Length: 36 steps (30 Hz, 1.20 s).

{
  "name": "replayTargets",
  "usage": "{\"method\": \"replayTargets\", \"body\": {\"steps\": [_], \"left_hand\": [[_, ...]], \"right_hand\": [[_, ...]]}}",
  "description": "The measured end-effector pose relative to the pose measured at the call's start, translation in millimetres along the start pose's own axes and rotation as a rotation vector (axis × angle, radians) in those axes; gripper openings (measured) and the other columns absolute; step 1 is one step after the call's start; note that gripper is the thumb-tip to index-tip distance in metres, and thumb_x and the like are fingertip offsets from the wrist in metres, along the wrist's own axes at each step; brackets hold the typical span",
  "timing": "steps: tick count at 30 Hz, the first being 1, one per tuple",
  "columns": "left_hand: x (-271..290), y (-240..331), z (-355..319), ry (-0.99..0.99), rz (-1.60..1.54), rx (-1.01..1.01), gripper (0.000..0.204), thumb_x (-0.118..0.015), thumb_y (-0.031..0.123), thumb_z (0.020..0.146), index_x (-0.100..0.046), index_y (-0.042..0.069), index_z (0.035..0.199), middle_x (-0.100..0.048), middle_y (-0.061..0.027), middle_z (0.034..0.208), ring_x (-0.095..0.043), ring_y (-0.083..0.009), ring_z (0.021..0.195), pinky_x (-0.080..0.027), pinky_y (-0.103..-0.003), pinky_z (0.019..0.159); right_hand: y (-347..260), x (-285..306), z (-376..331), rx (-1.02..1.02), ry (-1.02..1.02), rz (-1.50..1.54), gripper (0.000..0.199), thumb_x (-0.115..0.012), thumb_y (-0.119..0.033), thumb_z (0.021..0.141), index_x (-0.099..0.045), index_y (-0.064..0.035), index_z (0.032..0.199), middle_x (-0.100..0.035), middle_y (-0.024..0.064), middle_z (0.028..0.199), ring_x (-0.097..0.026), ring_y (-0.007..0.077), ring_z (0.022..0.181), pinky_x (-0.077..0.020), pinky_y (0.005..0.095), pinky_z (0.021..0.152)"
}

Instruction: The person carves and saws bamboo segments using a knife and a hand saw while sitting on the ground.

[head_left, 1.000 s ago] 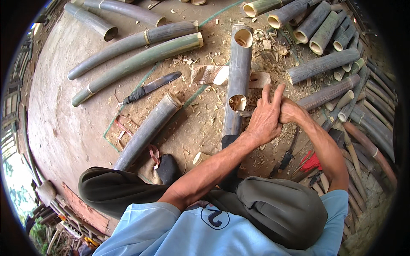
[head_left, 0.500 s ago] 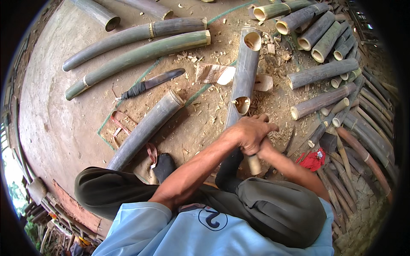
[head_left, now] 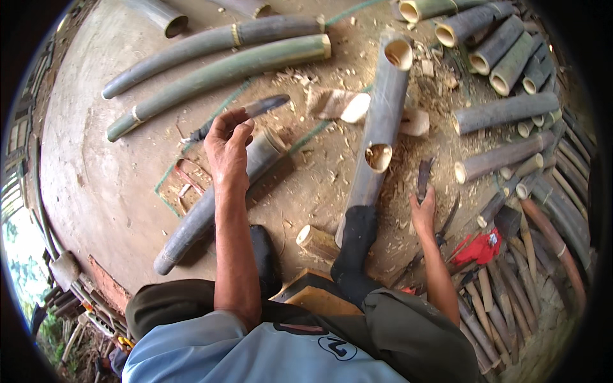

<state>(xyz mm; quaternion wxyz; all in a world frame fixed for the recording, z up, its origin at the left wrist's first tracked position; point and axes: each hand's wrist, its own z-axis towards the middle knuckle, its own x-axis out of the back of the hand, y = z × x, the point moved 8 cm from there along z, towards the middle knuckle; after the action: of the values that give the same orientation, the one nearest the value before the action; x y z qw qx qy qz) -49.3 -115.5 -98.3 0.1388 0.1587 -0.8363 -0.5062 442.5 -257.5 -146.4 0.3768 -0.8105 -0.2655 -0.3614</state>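
Note:
My left hand (head_left: 228, 143) is raised over the black-wrapped handle of a long knife (head_left: 265, 105), fingers loosely curled and apart, holding nothing I can see. To the right, my right hand (head_left: 424, 209) is closed around the lower end of a tool with a short dark blade (head_left: 424, 175), pointing away from me; its handle is mostly hidden. Between my hands lies a grey bamboo tube (head_left: 380, 112) with two openings cut in its upper side. My black-covered foot (head_left: 359, 239) presses on its near end. Another bamboo length (head_left: 204, 214) lies under my left forearm.
A flat pad (head_left: 416, 122) sits beneath the notched tube. Two long bamboo poles (head_left: 223, 73) lie at far left. Cut bamboo pieces (head_left: 504, 112) are stacked on the right near a red cloth (head_left: 479, 247). A short bamboo piece (head_left: 317, 242) lies by my foot; shavings litter the ground.
My hands were together over the near end of the notched tube, around a wooden handle. Now they are apart: the left over the knife, the right out to the right with the dark-bladed tool.

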Motion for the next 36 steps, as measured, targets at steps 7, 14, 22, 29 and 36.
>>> {"method": "replayTargets", "body": {"steps": [7, 14, 22, 29, 36], "left_hand": [[-47.9, 34.9, -53.5, -0.163, -0.199, -0.032, 0.026, -0.069, 0.009, 0.088, -0.070, 0.003, 0.112, -0.069, -0.0059, 0.108, -0.064, -0.0155, 0.094, -0.052, -0.030, 0.081], [69.3, 162.8, -59.2, -0.033, -0.204, -0.543, 0.038, -0.061, 0.019, 0.098, -0.061, 0.005, 0.133, -0.063, -0.0099, 0.128, -0.060, -0.0215, 0.121, -0.049, -0.039, 0.102], [112.3, 176.4, -57.6, -0.149, -0.312, -0.457, 0.040, -0.059, 0.024, 0.099, -0.058, 0.008, 0.136, -0.064, -0.0097, 0.130, -0.059, -0.0238, 0.121, -0.045, -0.040, 0.105], [96.4, 191.3, -106.1, -0.118, -0.263, -0.474, 0.032, -0.062, 0.018, 0.096, -0.064, 0.007, 0.126, -0.068, -0.0070, 0.117, -0.064, -0.0203, 0.107, -0.050, -0.036, 0.096], [-30.4, 113.3, -194.2, -0.347, -0.257, -0.308, 0.023, -0.068, 0.011, 0.086, -0.071, 0.004, 0.108, -0.070, -0.0040, 0.094, -0.066, -0.0146, 0.088, -0.050, -0.028, 0.078]], "right_hand": [[-5.0, 37.2, -63.3, 0.099, 0.259, -0.273, 0.050, -0.068, -0.016, 0.089, -0.051, 0.0010, 0.133, -0.054, 0.0243, 0.125, -0.053, 0.0416, 0.119, -0.0418, 0.0493, 0.103], [68.2, -76.4, -187.0, 0.289, -0.125, -0.152, 0.030, -0.070, -0.026, 0.087, -0.063, -0.0077, 0.110, -0.059, 0.0228, 0.118, -0.057, 0.0424, 0.112, -0.0474, 0.0520, 0.093], [208.9, 5.8, -217.8, -0.182, 0.501, 0.267, 0.019, -0.059, -0.023, 0.091, -0.063, -0.0039, 0.092, -0.065, 0.0196, 0.095, -0.064, 0.0411, 0.092, -0.0512, 0.0507, 0.079], [208.9, 28.8, -224.2, -0.337, 0.295, -0.050, 0.025, -0.065, -0.028, 0.090, -0.063, -0.0047, 0.099, -0.069, 0.0192, 0.097, -0.067, 0.0381, 0.094, -0.0522, 0.0493, 0.081], [250.3, -34.1, -230.5, -0.263, 0.103, 0.068, 0.028, -0.073, -0.022, 0.085, -0.063, -0.0016, 0.102, -0.069, 0.0181, 0.096, -0.067, 0.0364, 0.093, -0.0526, 0.0480, 0.082]]}}
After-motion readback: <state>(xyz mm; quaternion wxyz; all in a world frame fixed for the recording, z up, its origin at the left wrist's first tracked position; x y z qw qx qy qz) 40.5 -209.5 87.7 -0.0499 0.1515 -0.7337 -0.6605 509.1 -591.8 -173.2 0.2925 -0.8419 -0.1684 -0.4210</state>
